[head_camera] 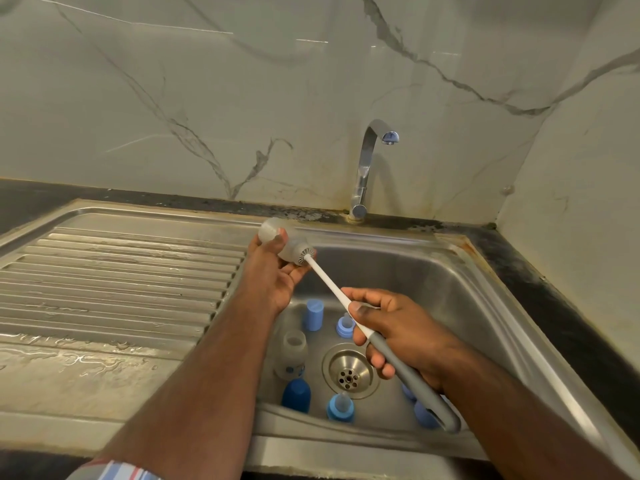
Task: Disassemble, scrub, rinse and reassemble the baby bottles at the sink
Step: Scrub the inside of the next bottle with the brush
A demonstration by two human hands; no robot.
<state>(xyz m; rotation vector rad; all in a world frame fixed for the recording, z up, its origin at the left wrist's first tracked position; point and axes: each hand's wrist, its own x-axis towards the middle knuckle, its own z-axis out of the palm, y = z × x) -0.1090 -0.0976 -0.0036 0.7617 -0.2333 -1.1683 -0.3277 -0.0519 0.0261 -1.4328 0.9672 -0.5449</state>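
So the count first: one bottle in hand, one brush, and seven loose pieces down in the sink basin (460, 296). Those were a clear bottle body (292, 355) standing upright left of the drain (349, 370), a dark blue cap (296, 396) in front of it, a light blue cap (313, 314) behind it, two blue collars with clear teats (one (345, 326) at the back, one (340, 407) at the front), and two more light blue bits (420, 408) on the right, half hidden under the brush handle, so I couldn't tell what they were.

Left hand (277, 271) was wrapped around the frosted bottle (282, 242), held tipped on its side over the basin's back-left corner, mouth facing right. Right hand (394, 332) gripped the bottle brush (367, 329) where the white shaft met the grey handle, fingers curled round it. The bristle head sat right in the bottle's mouth, so the bottle was up and left of the right hand, a shaft-length away.

One tap (367, 168) at the back, no water running that I could see. Ribbed drainboard (114, 271) on the left was wet.
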